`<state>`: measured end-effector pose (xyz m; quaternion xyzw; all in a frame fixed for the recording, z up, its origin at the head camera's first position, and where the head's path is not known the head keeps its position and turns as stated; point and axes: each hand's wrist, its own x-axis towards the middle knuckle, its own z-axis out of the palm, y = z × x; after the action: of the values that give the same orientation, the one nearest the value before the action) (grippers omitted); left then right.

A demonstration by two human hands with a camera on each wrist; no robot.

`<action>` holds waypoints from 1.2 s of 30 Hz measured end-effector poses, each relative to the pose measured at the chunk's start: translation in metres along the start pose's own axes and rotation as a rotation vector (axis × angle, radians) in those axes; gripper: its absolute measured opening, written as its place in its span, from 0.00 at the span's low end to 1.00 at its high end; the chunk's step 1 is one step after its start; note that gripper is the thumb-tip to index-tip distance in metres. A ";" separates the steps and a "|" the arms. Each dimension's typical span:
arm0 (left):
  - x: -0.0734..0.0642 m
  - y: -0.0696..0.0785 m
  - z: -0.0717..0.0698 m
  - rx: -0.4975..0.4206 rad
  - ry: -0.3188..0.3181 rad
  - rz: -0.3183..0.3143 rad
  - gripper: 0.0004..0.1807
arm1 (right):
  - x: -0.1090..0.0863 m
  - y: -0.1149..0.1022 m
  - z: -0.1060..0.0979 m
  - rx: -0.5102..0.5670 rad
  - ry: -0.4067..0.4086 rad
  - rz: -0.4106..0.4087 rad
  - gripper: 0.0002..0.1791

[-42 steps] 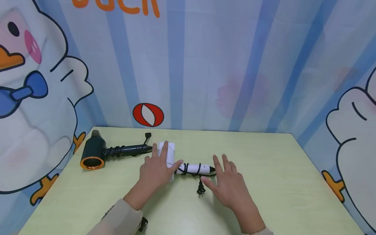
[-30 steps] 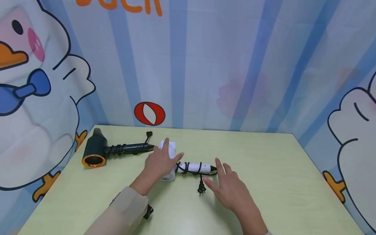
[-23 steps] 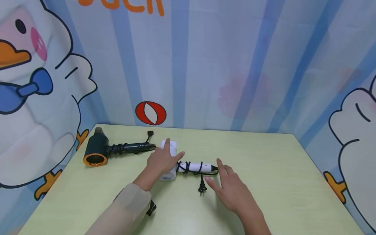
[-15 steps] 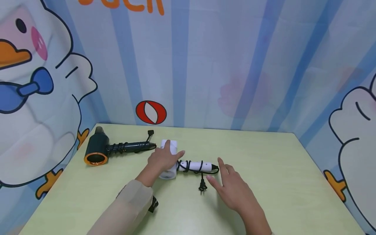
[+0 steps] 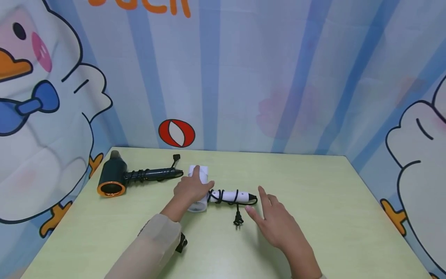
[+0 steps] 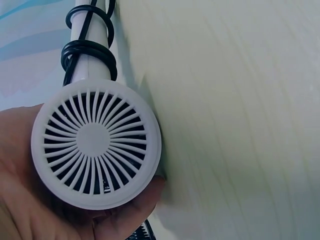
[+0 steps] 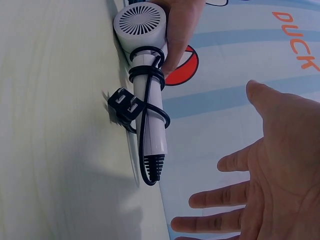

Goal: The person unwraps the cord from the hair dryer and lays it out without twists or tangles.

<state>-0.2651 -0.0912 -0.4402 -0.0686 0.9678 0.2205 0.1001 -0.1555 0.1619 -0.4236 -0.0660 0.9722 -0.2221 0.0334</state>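
A white hair dryer (image 5: 228, 197) lies on the table, its handle pointing right with black cord wound round it. My left hand (image 5: 191, 190) grips the dryer's body from above, thumb on the handle side. In the left wrist view the round slotted grille (image 6: 95, 145) faces the camera, with palm and fingers curved about the body. My right hand (image 5: 278, 224) hovers just right of the handle's end, fingers spread and holding nothing. The dryer's black plug (image 5: 238, 220) dangles off the handle toward the near side; its two prongs show in the right wrist view.
At the back left lies a dark hair dryer (image 5: 112, 176) with an orange-rimmed mouth and cord round its handle, pointing toward the white one. A small black piece (image 5: 182, 243) shows by the left sleeve. Behind the table (image 5: 348, 217) hangs a blue striped duck curtain (image 5: 237, 77).
My left hand has gone from stretched fingers over the white dryer's body to a grip round it. The right hand has drifted slightly right; both hair dryers lie where they were.
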 end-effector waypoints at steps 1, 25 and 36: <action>0.000 0.000 0.000 0.003 0.000 -0.001 0.50 | 0.000 0.000 0.000 0.002 -0.001 0.000 0.47; -0.006 0.018 0.007 0.031 0.035 -0.052 0.39 | 0.005 -0.008 0.013 -0.071 -0.077 0.027 0.49; -0.007 0.018 0.011 0.023 0.087 -0.037 0.37 | 0.018 -0.024 0.025 -0.197 -0.099 -0.073 0.38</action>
<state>-0.2594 -0.0696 -0.4408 -0.0947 0.9723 0.2043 0.0628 -0.1679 0.1268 -0.4362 -0.1151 0.9835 -0.1229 0.0668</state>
